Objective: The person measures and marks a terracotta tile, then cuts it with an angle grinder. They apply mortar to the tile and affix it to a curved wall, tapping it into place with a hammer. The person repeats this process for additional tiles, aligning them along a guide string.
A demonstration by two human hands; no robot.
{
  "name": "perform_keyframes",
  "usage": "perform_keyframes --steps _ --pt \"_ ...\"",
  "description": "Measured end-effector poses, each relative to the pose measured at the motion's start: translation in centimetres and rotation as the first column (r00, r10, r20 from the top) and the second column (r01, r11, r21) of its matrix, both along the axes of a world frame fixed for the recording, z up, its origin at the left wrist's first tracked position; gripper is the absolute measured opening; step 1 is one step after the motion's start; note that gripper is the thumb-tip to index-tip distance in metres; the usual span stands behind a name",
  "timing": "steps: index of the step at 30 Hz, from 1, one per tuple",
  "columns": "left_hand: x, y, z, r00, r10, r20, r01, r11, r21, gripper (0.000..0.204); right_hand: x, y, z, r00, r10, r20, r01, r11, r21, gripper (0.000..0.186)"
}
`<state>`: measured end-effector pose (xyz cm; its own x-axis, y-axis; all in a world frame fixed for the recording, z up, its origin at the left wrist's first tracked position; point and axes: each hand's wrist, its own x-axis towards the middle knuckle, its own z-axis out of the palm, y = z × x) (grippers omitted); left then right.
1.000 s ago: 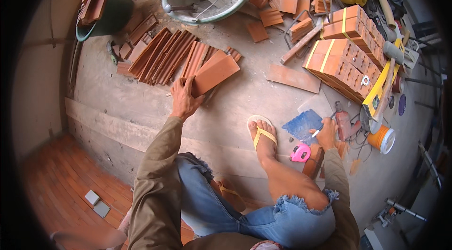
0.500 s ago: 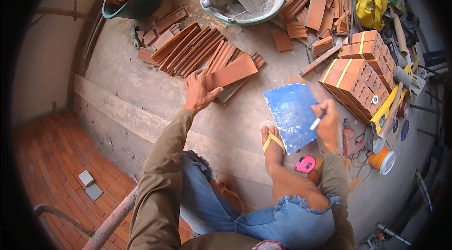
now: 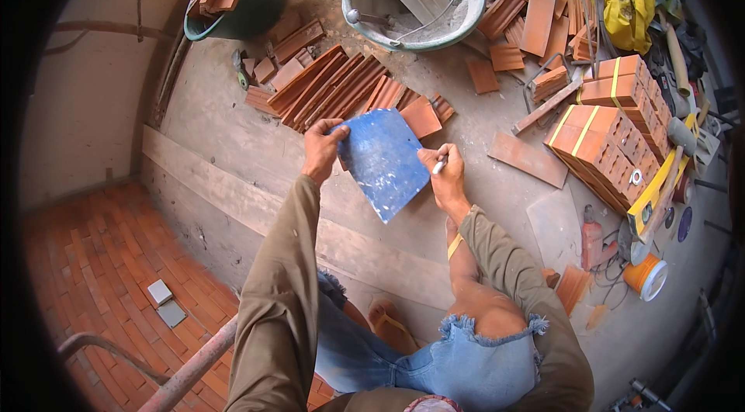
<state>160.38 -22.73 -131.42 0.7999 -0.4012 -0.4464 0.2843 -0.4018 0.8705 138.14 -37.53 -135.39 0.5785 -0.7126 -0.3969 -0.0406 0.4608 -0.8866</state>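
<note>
- Pinched blue sheet [image 3: 382, 164] at far-left corner with left hand [image 3: 320, 150], with thumb in front and fingers curled in close.
- Curled right hand [image 3: 448, 183] nearly closed around white pen [image 3: 440, 166], with thumb at right corner of sheet; could not tell how firmly pressed there.
- Saw sheet tilted between both hands, partly covering terracotta slab [image 3: 420, 117] on far side; could not tell whether touching.
- Judged swinging or slipping of sheet possible, from being held only near corners.
- Judged dropping of pen, or a stray mark, possible, from dividing right fingers between pen and sheet.
- Judged nudging of slab possible, from a knock by sheet's far edge.
- Counted one sheet, one pen, one slab directly behind.
- Noted stacked tiles [image 3: 330, 94] at far left of sheet; too overlapped to count.
- Counted at far side: one grey tub [image 3: 485, 1], one green bucket [image 3: 260, 8].
- Counted at right: two strapped brick packs [image 3: 578, 133], one red power tool [image 3: 593, 235], one orange pot [image 3: 640, 272].
- Counted at near left: two small pale boxes [image 3: 160, 292] on reddish strip flooring [image 3: 101, 296].
</note>
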Motion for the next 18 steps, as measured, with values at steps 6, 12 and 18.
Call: perform_keyframes --steps 6,12,18 --pt "2.5 -1.1 -1.5 0.983 -0.122 0.136 0.096 0.979 0.181 0.022 -0.5 2.2 -2.3 0.996 -0.076 0.046 0.066 0.98 0.188 0.032" --pt "2.2 -3.6 -0.4 0.893 -0.297 0.337 0.137 0.895 0.425 0.045 0.3 1.7 -2.0 0.991 -0.084 0.1 0.054 0.959 0.278 0.033" --pt "2.8 -4.9 -1.0 0.849 -0.416 0.328 0.213 0.835 0.508 0.06 1.4 1.5 -1.5 0.995 -0.076 0.072 0.053 0.959 0.279 0.033"
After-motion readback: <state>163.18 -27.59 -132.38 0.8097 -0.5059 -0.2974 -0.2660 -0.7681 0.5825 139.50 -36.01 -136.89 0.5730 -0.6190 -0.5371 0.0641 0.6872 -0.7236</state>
